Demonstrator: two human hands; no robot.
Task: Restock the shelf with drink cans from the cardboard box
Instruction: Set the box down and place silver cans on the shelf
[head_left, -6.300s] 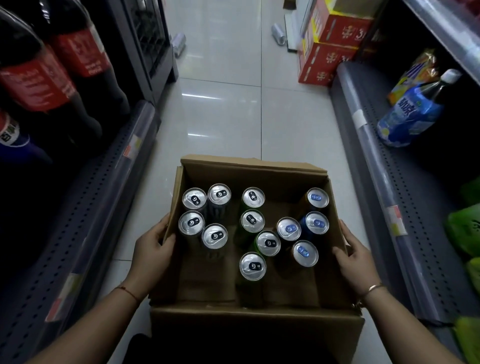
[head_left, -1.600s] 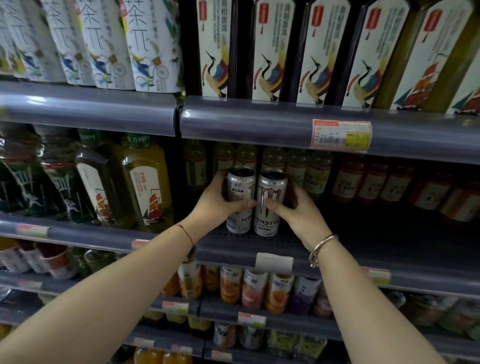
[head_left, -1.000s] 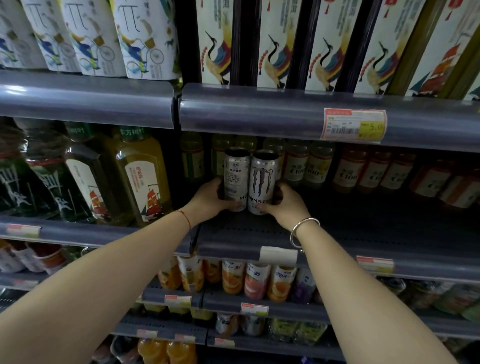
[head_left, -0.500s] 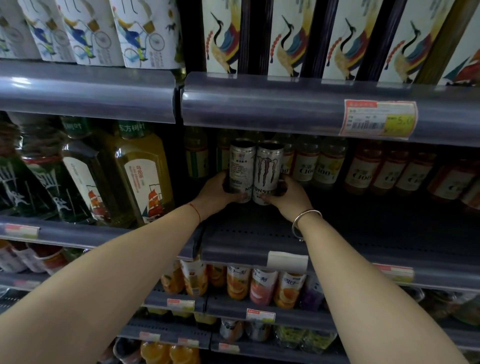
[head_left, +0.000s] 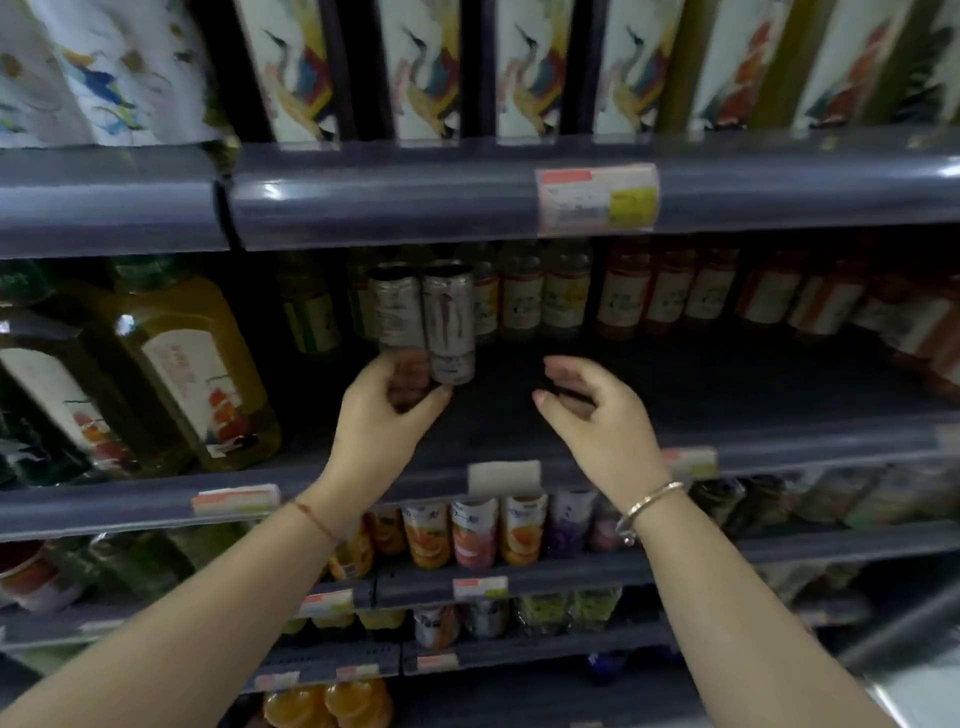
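Two tall silver drink cans stand side by side on the dark middle shelf: a left can and a right can with a claw logo. My left hand reaches up to them, its fingers curled over the base of the left can and its thumb under the right can. My right hand hovers apart from the cans on their right, fingers spread and holding nothing. The cardboard box is out of view. The picture is motion-blurred.
Small bottles line the back of the same shelf, with large yellow juice bottles at the left. Tall cartons fill the shelf above. Small juice packs sit on the shelf below. Bare shelf surface lies right of the cans.
My right hand has let go of the right can and drawn back to the right. Both cans now stand deep on the shelf. My left hand has slid down to the left can's base.
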